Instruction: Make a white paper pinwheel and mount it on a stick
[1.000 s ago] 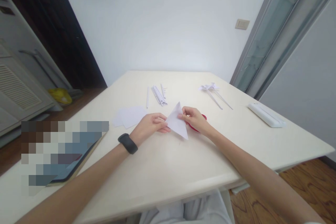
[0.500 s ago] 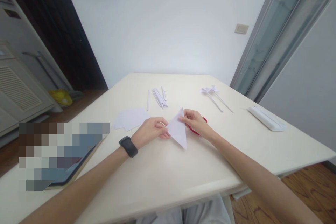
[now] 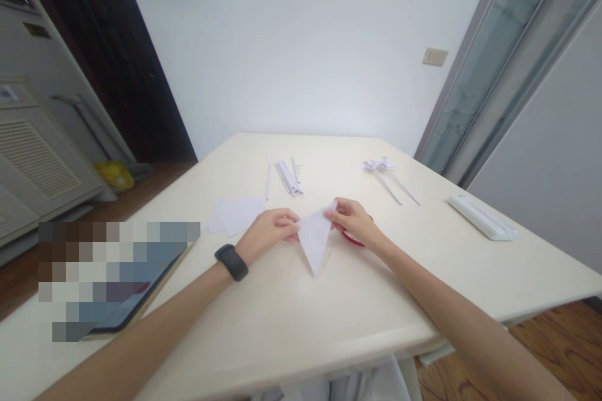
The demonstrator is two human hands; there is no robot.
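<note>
A white paper folded into a triangle (image 3: 314,237) is held just above the cream table (image 3: 329,307), its tip pointing toward me. My left hand (image 3: 270,229), with a black band on the wrist, pinches the paper's left corner. At the upper right corner my right hand (image 3: 353,220) pinches the paper too. Under my right hand lie red-handled scissors (image 3: 353,239), mostly hidden.
Flat white paper sheets (image 3: 236,212) lie left of my hands. Rolled paper sticks (image 3: 286,175) sit farther back, paper pinwheels on sticks (image 3: 386,173) at the back right, a white box (image 3: 483,217) at the right edge. A tablet (image 3: 134,301) rests near the left front.
The triangle has turned in my hands: its long tip swung from the lower right round toward me, and both hands shifted slightly with it.
</note>
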